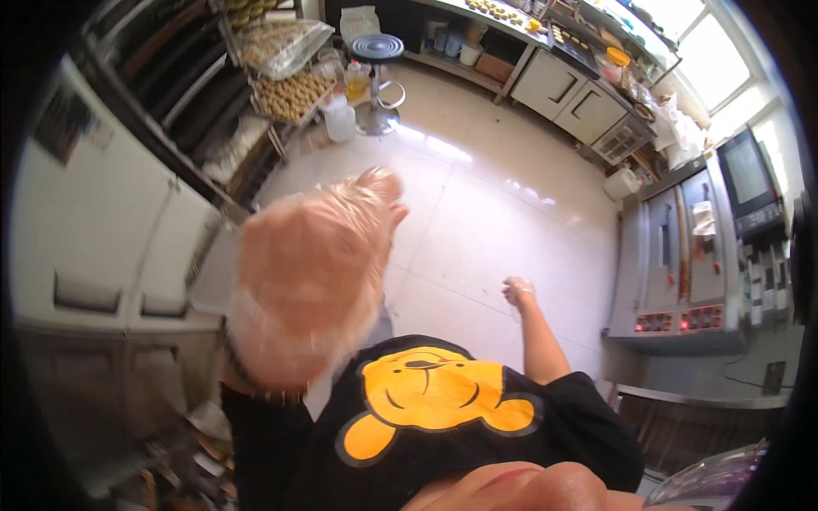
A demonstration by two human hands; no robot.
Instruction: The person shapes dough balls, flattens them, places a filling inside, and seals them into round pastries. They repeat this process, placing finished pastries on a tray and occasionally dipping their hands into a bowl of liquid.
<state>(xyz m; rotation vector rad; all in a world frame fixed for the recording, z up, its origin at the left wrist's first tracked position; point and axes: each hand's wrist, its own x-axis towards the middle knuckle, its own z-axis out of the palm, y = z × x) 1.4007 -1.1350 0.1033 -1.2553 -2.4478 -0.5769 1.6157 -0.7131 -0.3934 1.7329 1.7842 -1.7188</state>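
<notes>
My left hand (313, 255) is raised close to the camera, large and blurred, in a clear plastic glove. Its fingers bend away from view, so whether they hold anything is hidden. Low at my right side hangs my right hand (519, 290), also in a clear glove, its fingers loosely bent with nothing visible in them. Pale glossy floor tiles (473, 236) spread out beneath both hands. I wear a black T-shirt (575, 421) with a yellow cartoon bear print (441, 383).
At left stand white cabinet doors (83, 223) and a rack with a tray of small round dough pieces (291, 96). Ahead are a round stool (377, 48), a white jug (339, 119) and a worktable (505, 16). A deck oven (671, 255) with lit controls stands right.
</notes>
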